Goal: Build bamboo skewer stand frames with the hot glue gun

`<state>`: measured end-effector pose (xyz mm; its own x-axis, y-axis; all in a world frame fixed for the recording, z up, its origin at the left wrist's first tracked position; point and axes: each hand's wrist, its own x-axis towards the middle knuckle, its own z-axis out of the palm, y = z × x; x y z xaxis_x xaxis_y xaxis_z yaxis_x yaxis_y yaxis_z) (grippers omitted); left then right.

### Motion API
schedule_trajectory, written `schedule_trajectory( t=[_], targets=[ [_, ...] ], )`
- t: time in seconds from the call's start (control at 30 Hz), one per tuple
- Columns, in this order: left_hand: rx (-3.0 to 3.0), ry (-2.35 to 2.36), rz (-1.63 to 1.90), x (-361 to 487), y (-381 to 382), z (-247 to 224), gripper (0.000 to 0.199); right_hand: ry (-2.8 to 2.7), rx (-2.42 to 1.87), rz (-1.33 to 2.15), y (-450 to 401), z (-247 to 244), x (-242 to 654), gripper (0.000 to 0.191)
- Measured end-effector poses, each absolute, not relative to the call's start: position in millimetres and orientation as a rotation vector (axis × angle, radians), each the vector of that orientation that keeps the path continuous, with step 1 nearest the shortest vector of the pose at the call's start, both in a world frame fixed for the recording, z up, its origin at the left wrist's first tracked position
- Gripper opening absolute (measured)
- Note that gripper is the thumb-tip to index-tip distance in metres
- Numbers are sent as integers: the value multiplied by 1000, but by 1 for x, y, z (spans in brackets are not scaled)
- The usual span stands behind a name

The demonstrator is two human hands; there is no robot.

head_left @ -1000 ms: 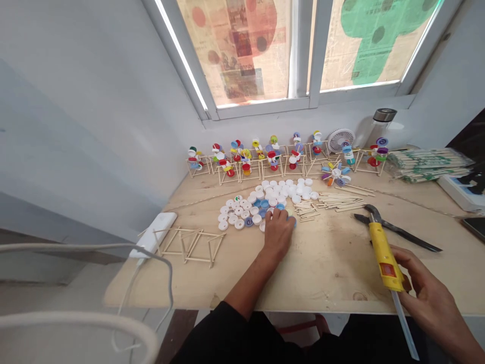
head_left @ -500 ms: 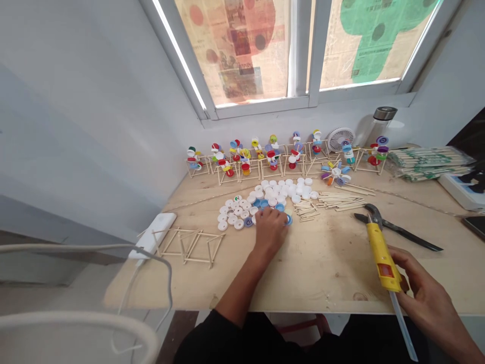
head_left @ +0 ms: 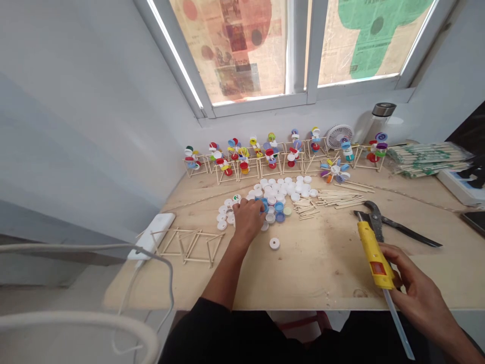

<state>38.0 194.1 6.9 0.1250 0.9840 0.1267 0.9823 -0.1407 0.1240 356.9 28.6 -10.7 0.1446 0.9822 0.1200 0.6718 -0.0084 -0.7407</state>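
My left hand [head_left: 249, 217] reaches down into the pile of white bottle caps [head_left: 278, 188], its fingers bent and their tips hidden. A blue bottle cap [head_left: 264, 204] is right beside those fingers. Closer to me, a single white bottle cap with a hole [head_left: 275, 243] lies apart from the pile. My right hand [head_left: 413, 288] is wrapped around a yellow hot glue gun [head_left: 373, 250], and a long clear glue stick [head_left: 397, 323] sticks out of its back end. The gun's nozzle points away from me, near the black-handled pliers [head_left: 394, 227].
Short wooden sticks [head_left: 339, 198] lie right of the caps. Small stick-and-cap wheel models [head_left: 271, 155] line the back. Bare stick frames [head_left: 189, 246] and a white power strip [head_left: 162, 222] sit left. A fan [head_left: 339, 137], bottle [head_left: 377, 124] and bagged sticks [head_left: 428, 159] stand behind.
My left hand has moved left across the caps, and a lone white cap now shows on the table where my wrist was. The glue gun has shifted slightly left and away from me.
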Motion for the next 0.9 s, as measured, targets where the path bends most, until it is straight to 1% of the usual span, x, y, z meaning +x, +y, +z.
schedule_trajectory(
  t=[0.27,0.6,0.77,0.9],
  targets=[
    [2340,2001,270,48,199,4,8,-1637,-1754,549,27,-9,353,42],
    [2263,2089,296,39,190,8,10,-1592,-1735,552,28,-8,352,43],
    [2232,2119,280,39,192,5,11,-1584,-1717,594,28,-9,351,45],
    [2215,2123,334,38,188,6,13,-1547,-1706,641,26,-10,352,46]
  ],
)
